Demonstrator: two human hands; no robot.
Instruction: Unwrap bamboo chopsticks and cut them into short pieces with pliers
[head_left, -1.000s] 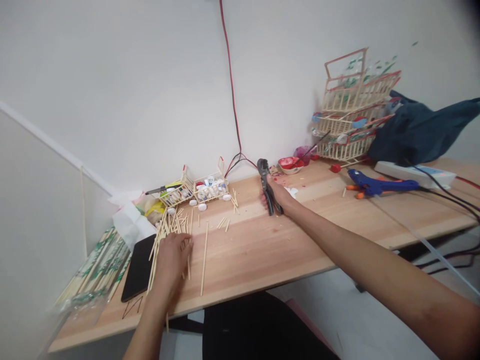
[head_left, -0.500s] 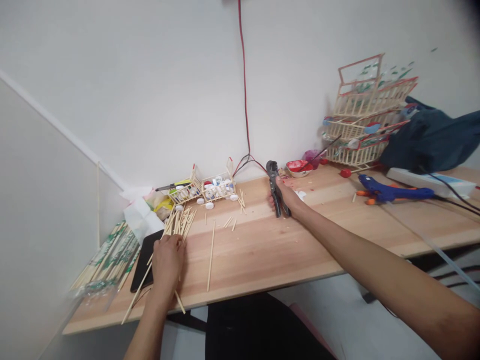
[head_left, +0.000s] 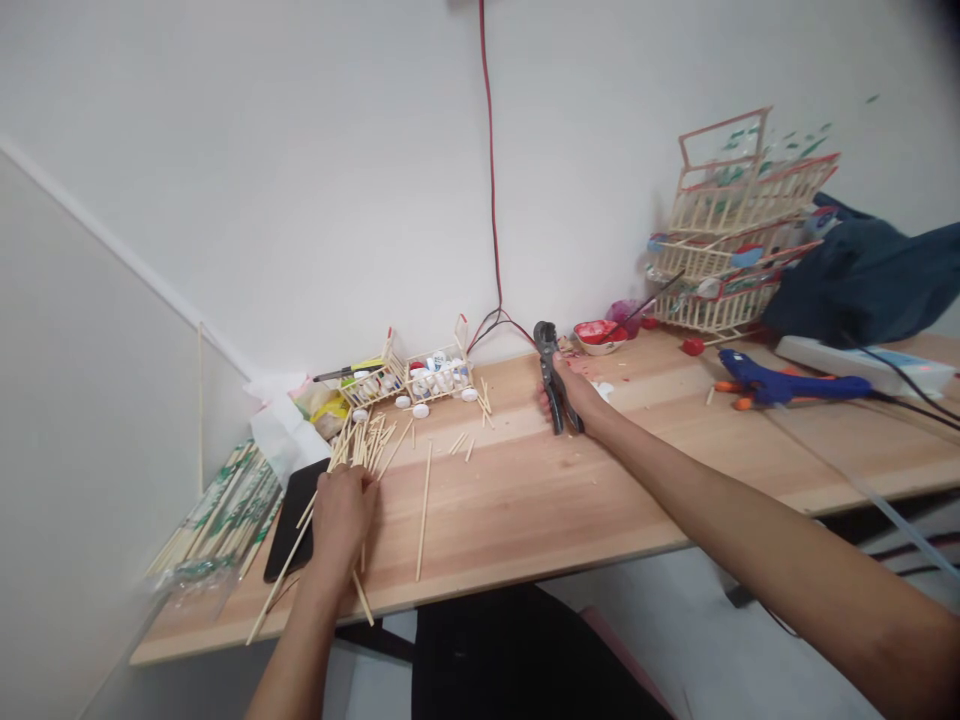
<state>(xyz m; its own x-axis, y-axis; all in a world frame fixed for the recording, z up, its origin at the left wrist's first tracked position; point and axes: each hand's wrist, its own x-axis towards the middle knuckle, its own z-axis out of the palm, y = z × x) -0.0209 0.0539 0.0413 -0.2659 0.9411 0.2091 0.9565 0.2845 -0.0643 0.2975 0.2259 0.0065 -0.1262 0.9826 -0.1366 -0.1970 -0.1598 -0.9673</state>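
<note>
My left hand (head_left: 345, 510) is over a pile of thin wooden sticks (head_left: 367, 440) on the left of the table, its fingers curled together on a stick that slants up to the right. The fingertips are partly hidden behind the hand. More sticks poke out below my wrist, and one long single stick (head_left: 424, 510) lies by itself to the right. My right hand (head_left: 574, 392) grips the handles of black hand cutters (head_left: 549, 365), held jaws up above the middle of the table. Nothing shows between the jaws.
Small stick carts with white wheels (head_left: 439, 375) stand by the wall. A black phone-like slab (head_left: 296, 520) and bagged sticks (head_left: 217, 510) lie left. To the right are a red paint dish (head_left: 598, 338), a blue glue gun (head_left: 795, 382), stacked stick baskets (head_left: 720, 250) and a power strip (head_left: 862, 362).
My left hand has shifted slightly up and right at the pile, and a stick now slants out from its fingers. My right hand and the cutters have hardly moved.
</note>
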